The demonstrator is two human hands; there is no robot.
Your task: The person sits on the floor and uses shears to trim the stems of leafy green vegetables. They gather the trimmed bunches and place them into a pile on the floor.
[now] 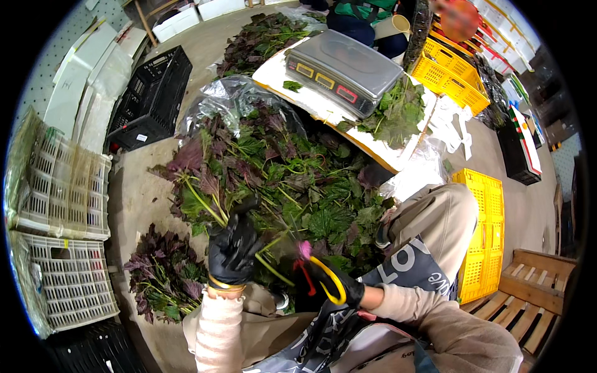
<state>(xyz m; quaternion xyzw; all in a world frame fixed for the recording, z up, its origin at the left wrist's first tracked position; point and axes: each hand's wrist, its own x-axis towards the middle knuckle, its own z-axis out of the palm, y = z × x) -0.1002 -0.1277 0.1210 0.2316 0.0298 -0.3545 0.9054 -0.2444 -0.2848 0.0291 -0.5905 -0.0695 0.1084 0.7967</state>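
The person across from me has the left hand, in a snug black glove point(231, 252), curled closed, its back upward, a yellow band point(227, 285) circling the wrist. The left forearm, in a ribbed cream sleeve point(221, 329), rises nearly straight toward it. The right hand, also in a black glove point(352, 290), sits slightly lower, its grip closed, with a strip of bare wrist point(373, 298) behind it. The right forearm, in a loose beige sleeve point(413, 306), slants in from the right, elbow bent outward.
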